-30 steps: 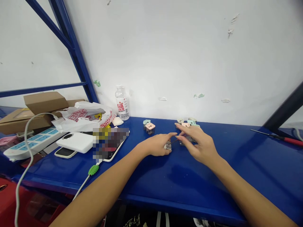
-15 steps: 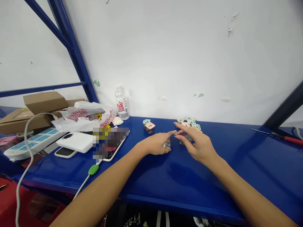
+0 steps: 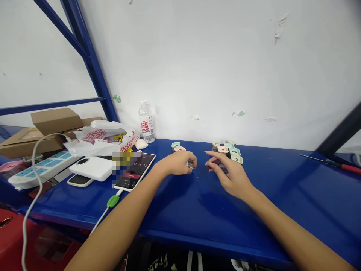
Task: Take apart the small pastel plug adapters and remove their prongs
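My left hand (image 3: 179,162) is closed with its fingertips around a small clear and silvery piece (image 3: 190,164), mostly hidden by the fingers. My right hand (image 3: 229,171) pinches a slim, dark red tool (image 3: 216,162) with a thin tip; it looks like a small screwdriver, but most of it is covered. A gap separates the two hands. Just behind my left hand stand a green-topped pencil sharpener (image 3: 175,144) and a pink-topped one (image 3: 179,148), partly hidden. Beyond my right hand, several more pastel two-hole sharpeners (image 3: 234,151) are grouped together. Dark specks (image 3: 197,177) lie on the table between the hands.
On the blue table (image 3: 197,214), a phone (image 3: 137,175) on a cable, a white power bank (image 3: 91,168), a power strip (image 3: 42,171) and a plastic bag (image 3: 98,137) crowd the left. A water bottle (image 3: 146,122) stands by the wall. A red-handled screwdriver (image 3: 345,167) lies far right.
My left hand has moved left with the clear piece, away from the tool in my right hand. My right hand has shifted slightly down. Dark specks now show on the table.
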A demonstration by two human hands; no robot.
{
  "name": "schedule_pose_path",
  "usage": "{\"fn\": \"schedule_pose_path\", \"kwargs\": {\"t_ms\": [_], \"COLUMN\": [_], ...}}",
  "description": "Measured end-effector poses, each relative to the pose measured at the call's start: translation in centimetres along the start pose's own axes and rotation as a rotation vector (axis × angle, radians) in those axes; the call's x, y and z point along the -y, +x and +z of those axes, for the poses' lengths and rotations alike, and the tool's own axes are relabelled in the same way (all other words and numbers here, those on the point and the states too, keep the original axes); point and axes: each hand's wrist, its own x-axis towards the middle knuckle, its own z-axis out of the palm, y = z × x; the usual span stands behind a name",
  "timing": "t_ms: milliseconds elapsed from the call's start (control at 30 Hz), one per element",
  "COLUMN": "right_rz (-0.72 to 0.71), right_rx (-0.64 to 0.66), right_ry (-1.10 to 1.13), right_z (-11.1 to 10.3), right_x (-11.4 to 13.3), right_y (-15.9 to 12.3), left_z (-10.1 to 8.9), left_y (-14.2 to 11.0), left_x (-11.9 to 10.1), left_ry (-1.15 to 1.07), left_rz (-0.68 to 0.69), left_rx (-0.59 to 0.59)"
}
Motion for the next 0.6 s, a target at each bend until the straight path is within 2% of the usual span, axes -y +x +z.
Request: {"fn": "schedule_pose_path", "kwargs": {"t_ms": [133, 267, 500, 600], "right_rz": [-0.003, 0.019, 0.006, 0.015], "right_rx": [0.038, 0.024, 0.065, 0.043], "right_ry": [-0.029, -0.042, -0.043, -0.054], "right_z": [-0.17, -0.65, -0.4, -0.61], "right_x": [0.04, 0.17, -0.03, -0.01], "right_y": [0.12, 0.22, 0.22, 0.29], "left_z": [0.13, 0.25, 0.25, 0.29], "left_y": [0.13, 0.23, 0.23, 0.24], "left_x": [-0.04, 0.08, 0.09, 0.12], "left_ry": [-0.016, -0.013, -0.001, -0.014], "left_rz": [0.033, 0.057, 0.028, 0.014], "left_rx": [0.004, 0.023, 0.052, 0.069]}}
